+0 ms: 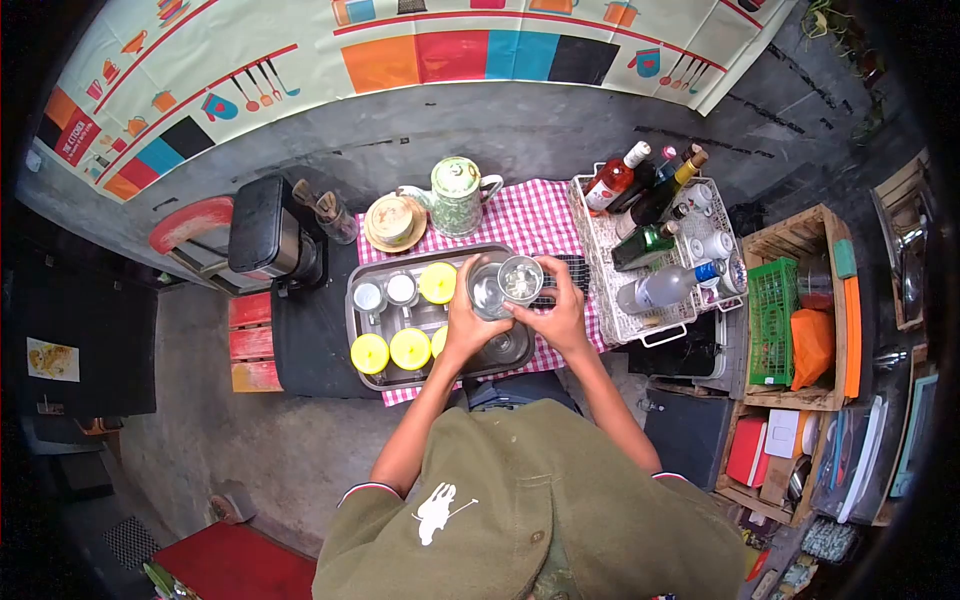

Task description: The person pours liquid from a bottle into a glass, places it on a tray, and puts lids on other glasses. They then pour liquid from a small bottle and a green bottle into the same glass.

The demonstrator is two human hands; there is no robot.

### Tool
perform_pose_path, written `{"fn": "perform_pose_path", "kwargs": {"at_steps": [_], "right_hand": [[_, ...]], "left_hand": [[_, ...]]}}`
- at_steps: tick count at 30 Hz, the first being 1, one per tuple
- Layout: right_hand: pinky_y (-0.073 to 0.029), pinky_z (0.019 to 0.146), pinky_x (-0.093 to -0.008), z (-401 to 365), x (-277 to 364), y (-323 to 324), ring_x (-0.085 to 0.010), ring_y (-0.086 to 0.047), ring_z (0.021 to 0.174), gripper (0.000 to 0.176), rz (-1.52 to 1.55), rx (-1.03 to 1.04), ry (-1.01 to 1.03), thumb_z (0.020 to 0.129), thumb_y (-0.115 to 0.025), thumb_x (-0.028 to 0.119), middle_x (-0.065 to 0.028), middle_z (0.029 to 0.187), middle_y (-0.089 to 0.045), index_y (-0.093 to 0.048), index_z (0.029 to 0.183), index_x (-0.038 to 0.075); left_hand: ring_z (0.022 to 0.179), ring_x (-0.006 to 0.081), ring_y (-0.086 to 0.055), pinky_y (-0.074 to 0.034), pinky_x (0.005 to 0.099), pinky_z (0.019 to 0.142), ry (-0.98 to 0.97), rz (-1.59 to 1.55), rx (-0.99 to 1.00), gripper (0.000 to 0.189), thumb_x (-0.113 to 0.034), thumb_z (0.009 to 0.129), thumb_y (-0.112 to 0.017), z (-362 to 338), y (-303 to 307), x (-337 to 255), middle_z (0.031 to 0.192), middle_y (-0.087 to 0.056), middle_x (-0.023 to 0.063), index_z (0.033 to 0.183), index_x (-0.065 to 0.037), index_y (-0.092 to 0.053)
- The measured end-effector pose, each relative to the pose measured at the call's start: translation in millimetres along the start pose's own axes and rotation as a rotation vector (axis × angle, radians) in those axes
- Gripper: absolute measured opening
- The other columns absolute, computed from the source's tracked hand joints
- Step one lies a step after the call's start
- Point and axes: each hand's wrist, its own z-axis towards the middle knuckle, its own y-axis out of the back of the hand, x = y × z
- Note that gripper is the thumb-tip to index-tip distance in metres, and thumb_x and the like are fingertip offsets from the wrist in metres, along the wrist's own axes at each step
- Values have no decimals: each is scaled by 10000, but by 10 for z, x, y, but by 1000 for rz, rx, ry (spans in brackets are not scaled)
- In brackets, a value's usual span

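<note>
- Olive shirt [530, 490], white rider emblem on the chest: nearest the head camera, lower middle of view.
- Left grip [465, 326]: partly curled, fingers and thumb around the left side of a clear glass [486, 292]; contact along the glass wall.
- Right grip [559, 318]: also partly curled, fingers and thumb about a second glass vessel [521, 279], greyish and round-mouthed, from its right side.
- Thumbs come close together at the near side of the two vessels. Second vessel's rim overlaps the first in view; cannot tell whether the two touch.
- Both vessels lie between the grips, above the right part of a grey tray [351, 325].
- Third clear glass [503, 349] sits on the tray, between the forearms.
- Tray, left part: yellow-lidded containers, one [410, 348] in the near row; two glass mugs [402, 289] with white tops behind.
- Beneath tray: pink checked cloth [541, 214]. Green teapot [458, 199] behind; white wire basket [665, 337] of bottles to the right.
</note>
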Motion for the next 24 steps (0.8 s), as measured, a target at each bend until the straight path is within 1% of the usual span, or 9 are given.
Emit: {"fn": "perform_pose_path", "kwargs": {"at_steps": [4, 10, 13, 16, 24], "right_hand": [[-607, 790, -354, -39, -18, -19, -277, -632, 1073, 719, -19, 3, 0, 676, -880, 189, -166, 1203, -582, -493, 1252, 2], [-601, 804, -358, -71, 5, -9, -278, -613, 1087, 723, -81, 18, 5, 667, -879, 185, -163, 1204, -578, -501, 1259, 17], [-594, 823, -366, -85, 21, -12, -279, -601, 1106, 722, -69, 20, -14, 664, -878, 190, -162, 1207, -577, -506, 1260, 23], [-594, 813, -363, -107, -18, -31, -278, -600, 1109, 721, -70, 19, 9, 664, -879, 201, -160, 1202, -578, -510, 1259, 26], [-600, 787, -351, -138, 6, -21, -268, -608, 1094, 703, -60, 29, -14, 668, -875, 203, -146, 1189, -581, -524, 1251, 27]], "left_hand": [[1245, 289, -528, -419, 396, 1057, -61, 60, -5, 1061, -102, 522, -845, -13, 12, -11, 1357, -510, 183, 1441, -27, -320], [1258, 307, -523, -418, 404, 1060, -35, 8, -10, 1081, -115, 524, -859, -53, -32, 30, 1358, -511, 189, 1447, -16, -304], [1254, 316, -529, -418, 414, 1064, -72, 41, -7, 1085, -127, 533, -872, -66, -29, 49, 1359, -511, 193, 1448, -16, -300], [1239, 324, -540, -430, 420, 1056, -92, 78, -22, 1087, -141, 539, -882, -88, -43, 56, 1353, -512, 201, 1448, -21, -298], [1216, 336, -557, -456, 425, 1025, -52, 69, -32, 1055, -165, 559, -883, -136, -75, 37, 1333, -524, 213, 1435, -14, -314]]}}
